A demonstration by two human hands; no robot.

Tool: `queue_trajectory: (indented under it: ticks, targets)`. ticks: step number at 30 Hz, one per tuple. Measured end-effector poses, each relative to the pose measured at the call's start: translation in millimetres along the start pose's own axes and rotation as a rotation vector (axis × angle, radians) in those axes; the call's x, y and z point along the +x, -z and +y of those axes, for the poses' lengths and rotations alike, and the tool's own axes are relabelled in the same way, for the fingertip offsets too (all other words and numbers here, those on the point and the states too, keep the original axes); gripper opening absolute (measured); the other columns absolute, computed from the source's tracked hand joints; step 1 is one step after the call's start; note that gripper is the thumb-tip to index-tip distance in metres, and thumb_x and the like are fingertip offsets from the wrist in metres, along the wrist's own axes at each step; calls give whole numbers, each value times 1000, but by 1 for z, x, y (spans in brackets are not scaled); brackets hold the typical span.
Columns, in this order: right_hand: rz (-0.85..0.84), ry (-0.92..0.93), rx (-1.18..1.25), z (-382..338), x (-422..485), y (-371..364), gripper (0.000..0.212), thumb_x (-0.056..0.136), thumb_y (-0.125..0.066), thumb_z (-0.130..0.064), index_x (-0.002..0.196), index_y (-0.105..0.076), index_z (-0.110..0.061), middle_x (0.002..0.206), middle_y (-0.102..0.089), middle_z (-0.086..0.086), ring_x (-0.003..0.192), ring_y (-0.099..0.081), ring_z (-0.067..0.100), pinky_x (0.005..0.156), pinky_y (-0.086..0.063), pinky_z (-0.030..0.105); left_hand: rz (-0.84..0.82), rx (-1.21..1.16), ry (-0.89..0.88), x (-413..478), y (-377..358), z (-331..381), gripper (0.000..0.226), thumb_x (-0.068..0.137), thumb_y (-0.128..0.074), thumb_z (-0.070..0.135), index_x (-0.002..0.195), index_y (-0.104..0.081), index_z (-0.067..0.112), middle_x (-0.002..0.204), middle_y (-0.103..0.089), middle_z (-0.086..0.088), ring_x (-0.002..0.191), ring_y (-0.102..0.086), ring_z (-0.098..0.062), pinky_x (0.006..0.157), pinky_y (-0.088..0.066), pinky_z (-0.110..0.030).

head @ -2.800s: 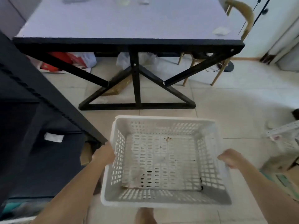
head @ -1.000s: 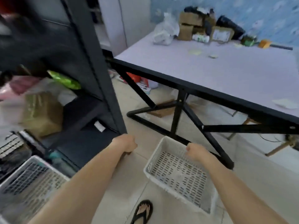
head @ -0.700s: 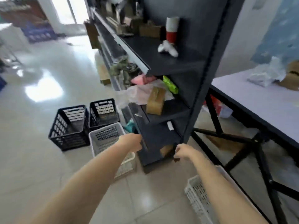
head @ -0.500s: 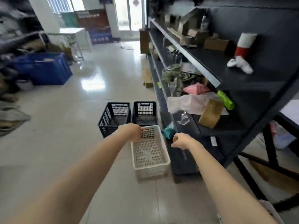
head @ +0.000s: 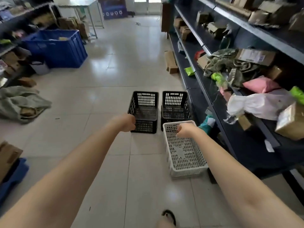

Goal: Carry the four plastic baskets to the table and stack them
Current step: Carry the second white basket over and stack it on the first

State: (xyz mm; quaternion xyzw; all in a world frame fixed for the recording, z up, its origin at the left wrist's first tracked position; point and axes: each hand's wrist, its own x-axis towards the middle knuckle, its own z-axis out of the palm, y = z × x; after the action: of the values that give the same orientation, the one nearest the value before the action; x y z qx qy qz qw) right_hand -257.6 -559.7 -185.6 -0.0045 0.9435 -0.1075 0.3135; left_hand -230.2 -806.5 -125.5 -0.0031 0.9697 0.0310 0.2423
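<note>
Three plastic baskets stand on the tiled floor beside the dark shelving. One black basket (head: 144, 111) is on the left, a second black basket (head: 176, 106) is right of it, and a white basket (head: 184, 152) lies nearer to me, against the shelf. My left hand (head: 125, 122) is curled shut in the air in front of the left black basket. My right hand (head: 185, 130) is curled shut above the white basket's far rim. Neither hand holds anything. The table is out of view.
Dark shelving (head: 246, 145) full of boxes and bags runs along the right. A blue crate (head: 57, 48) and a heap of cloth (head: 21, 102) sit at the left. A cardboard box (head: 171, 62) lies on the floor farther up the aisle. My sandalled foot (head: 168, 218) shows at the bottom.
I set the white basket down by the table, both hands let go of it, and I turned to the aisle. The three floor baskets have come closer and my hands reach toward them.
</note>
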Motion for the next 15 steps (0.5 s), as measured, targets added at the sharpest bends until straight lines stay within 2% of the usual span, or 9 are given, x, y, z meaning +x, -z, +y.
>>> queue_trajectory:
  ticks: [3, 5, 8, 12, 15]
  targets:
    - [-31, -76, 55, 3, 47, 2, 42, 86, -57, -29, 124, -58, -11, 124, -59, 10, 99, -56, 23, 83, -48, 34, -50, -7, -48, 62, 7, -4, 36, 96, -49, 22, 124, -60, 4, 128, -61, -15, 110, -57, -30, 98, -47, -38]
    - [-77, -122, 99, 11, 82, 6, 47, 89, -57, -29, 131, -54, -8, 131, -56, 10, 103, -56, 25, 84, -48, 34, -91, -2, -84, 109, 13, 2, 35, 95, -50, 22, 123, -61, 4, 128, -61, -15, 115, -58, -31, 100, -48, -39]
    - [-82, -201, 182, 29, 136, 13, 42, 89, -57, -28, 123, -59, -4, 125, -59, 12, 101, -58, 26, 79, -46, 33, -146, 64, -141, 178, 21, 15, 35, 97, -47, 23, 122, -62, 3, 125, -62, -14, 117, -58, -32, 98, -48, -37]
    - [-53, -315, 290, 58, 181, 27, 36, 89, -55, -29, 116, -61, -5, 120, -60, 11, 99, -57, 24, 83, -45, 33, -188, 189, -236, 263, 35, 40, 32, 93, -47, 26, 118, -61, 11, 117, -63, -13, 107, -59, -34, 95, -51, -43]
    - [-35, -426, 401, 79, 196, 39, 29, 86, -59, -33, 102, -59, -9, 112, -60, 12, 102, -59, 28, 78, -44, 31, -209, 253, -332, 316, 46, 70, 29, 93, -46, 29, 114, -62, 15, 109, -62, -8, 98, -60, -32, 90, -53, -43]
